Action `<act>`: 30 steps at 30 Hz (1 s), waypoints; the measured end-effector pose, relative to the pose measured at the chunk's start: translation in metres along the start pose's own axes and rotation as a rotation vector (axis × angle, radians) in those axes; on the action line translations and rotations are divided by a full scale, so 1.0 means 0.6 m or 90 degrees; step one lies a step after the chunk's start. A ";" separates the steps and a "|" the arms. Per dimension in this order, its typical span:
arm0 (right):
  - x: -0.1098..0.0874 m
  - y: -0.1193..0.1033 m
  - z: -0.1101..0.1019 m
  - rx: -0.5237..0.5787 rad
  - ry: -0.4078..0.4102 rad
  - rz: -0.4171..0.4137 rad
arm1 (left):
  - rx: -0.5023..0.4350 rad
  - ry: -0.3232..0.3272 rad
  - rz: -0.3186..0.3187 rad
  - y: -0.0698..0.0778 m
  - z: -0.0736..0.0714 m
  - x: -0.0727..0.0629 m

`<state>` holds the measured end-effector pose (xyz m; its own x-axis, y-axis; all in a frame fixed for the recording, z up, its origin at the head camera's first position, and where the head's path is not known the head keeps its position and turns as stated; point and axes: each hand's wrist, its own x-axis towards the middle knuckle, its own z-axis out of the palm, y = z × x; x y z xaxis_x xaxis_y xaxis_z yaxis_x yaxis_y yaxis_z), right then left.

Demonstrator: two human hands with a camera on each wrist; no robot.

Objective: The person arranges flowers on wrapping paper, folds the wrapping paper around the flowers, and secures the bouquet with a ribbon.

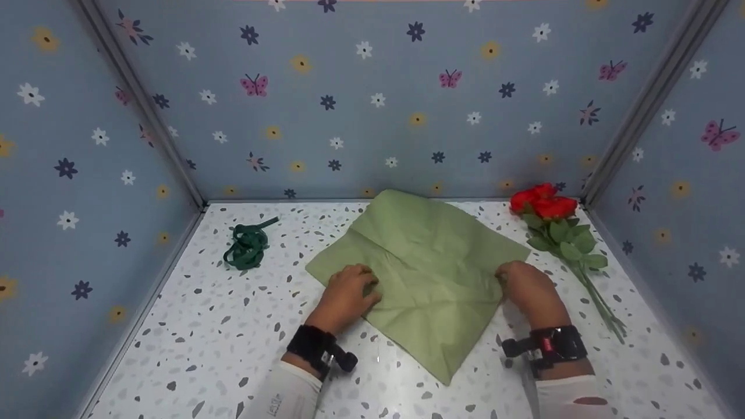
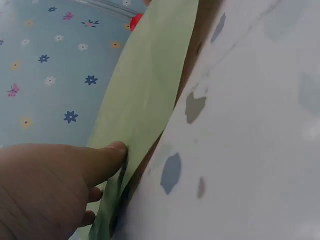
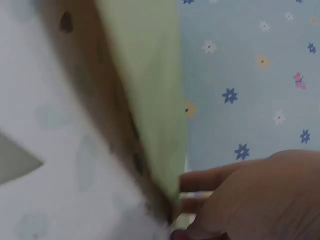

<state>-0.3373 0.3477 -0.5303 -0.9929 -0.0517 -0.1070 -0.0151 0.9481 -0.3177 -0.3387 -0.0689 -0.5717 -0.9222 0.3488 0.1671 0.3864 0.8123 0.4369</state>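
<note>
1. Green sheet (image 1: 425, 250): creased, spread on the bench (image 1: 198, 331).
2. Left hand (image 1: 348, 295): fingers pinching the sheet's lower-left edge. Right hand (image 1: 532, 293): fingers pinching its lower-right edge.
3. Handling (judged): light, soft, readily creased; best held by opposite edges.

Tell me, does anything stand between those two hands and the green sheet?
Nothing visible does: the left hand and the right hand each hold an edge of the green sheet. The dark green ribbon lies off to its left, the red flowers to its right.
</note>
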 end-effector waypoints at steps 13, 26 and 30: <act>-0.001 -0.085 0.039 -0.038 -0.024 -0.115 | -0.002 -0.058 -0.016 -0.039 -0.027 -0.012; 0.010 -0.046 0.047 0.056 -0.002 -0.102 | -0.038 -0.099 0.000 -0.052 -0.035 -0.027; 0.013 -0.039 0.046 0.091 -0.016 -0.104 | -0.017 -0.099 0.006 -0.053 -0.037 -0.028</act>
<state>-0.3411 0.3167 -0.5499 -0.9755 -0.2098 -0.0664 -0.1562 0.8728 -0.4625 -0.3357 -0.1107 -0.5688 -0.9042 0.4258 0.0338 0.3925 0.7970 0.4591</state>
